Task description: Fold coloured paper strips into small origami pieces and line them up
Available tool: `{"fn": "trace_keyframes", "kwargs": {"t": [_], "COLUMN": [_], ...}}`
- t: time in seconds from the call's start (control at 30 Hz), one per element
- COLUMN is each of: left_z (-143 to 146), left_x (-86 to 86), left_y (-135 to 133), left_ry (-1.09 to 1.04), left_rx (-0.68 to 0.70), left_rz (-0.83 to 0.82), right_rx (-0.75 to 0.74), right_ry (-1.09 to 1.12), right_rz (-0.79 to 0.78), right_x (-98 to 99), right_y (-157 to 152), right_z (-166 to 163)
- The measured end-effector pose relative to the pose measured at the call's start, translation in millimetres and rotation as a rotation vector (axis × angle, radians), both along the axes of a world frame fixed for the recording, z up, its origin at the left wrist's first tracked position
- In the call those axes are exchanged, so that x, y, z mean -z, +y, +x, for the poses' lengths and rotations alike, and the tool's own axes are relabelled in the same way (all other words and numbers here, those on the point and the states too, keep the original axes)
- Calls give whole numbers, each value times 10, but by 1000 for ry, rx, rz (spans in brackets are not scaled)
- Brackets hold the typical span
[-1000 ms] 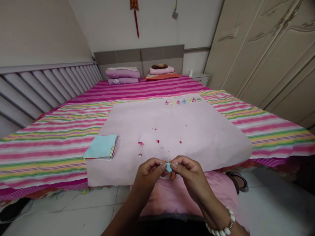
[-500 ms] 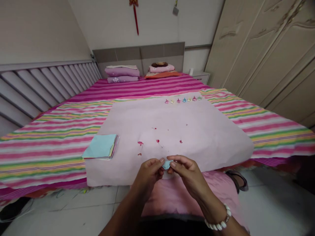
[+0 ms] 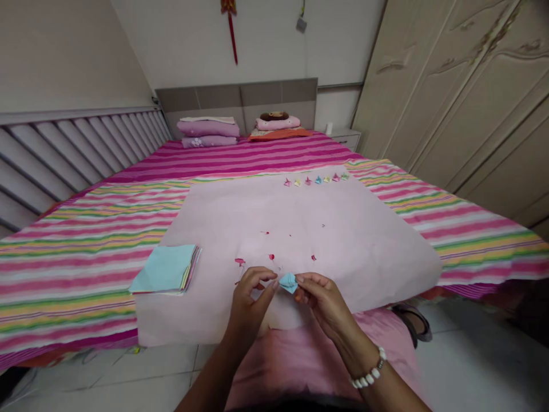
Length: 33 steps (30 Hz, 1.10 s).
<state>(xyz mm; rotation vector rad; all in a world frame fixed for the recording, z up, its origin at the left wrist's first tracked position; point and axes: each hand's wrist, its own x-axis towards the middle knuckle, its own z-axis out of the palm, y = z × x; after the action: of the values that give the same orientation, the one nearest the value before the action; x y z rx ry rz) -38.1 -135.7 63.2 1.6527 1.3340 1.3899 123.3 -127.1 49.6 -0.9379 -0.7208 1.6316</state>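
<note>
A small folded piece of light blue paper [image 3: 287, 282] is held above the near part of the pale sheet. My right hand [image 3: 322, 297] pinches its right corner between thumb and fingers. On the other side, my left hand [image 3: 253, 294] has thumb and forefinger slightly apart, close to the paper's left corner; it does not appear to grip it. To the left lies a stack of square coloured paper [image 3: 165, 269], light blue on top. Several small folded paper pieces [image 3: 318, 179] in pink, yellow, blue and green stand in a row along the sheet's far edge.
The pale sheet [image 3: 360, 240] covers the middle of a striped bed [image 3: 86, 234]. Small red scraps [image 3: 271, 257] are scattered on it, just beyond my hands. A pink cushion [image 3: 274, 366] is below my forearms. Folded bedding [image 3: 209, 131] sits by the headboard, and a wardrobe [image 3: 463, 103] stands right.
My left hand's fingers have come away from the blue paper and spread apart. The paper stays in my right hand, now showing more of its folded face. The view has shifted slightly.
</note>
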Motion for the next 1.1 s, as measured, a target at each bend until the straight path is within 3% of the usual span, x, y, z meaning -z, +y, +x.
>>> {"fn": "trace_keyframes", "kwargs": {"t": [0.17,0.33,0.73,1.1], "left_z": [-24,-29,-43,-65], "left_x": [45,133,368,614], "left_y": [198,481,1037,1141], "left_ry": [164,207,287,254], "left_rx": [154,152,113,93], "left_rz": [77,66,59,-10], "right_rx": [14,19,86,61], "right_ry": [-82,-202,-546,-632], "right_rz": [39,120,493,486], "right_x": [48,139,303,615], "right_y": [187,448,997,1144], "right_z": [-40,-61,-151,-188]}}
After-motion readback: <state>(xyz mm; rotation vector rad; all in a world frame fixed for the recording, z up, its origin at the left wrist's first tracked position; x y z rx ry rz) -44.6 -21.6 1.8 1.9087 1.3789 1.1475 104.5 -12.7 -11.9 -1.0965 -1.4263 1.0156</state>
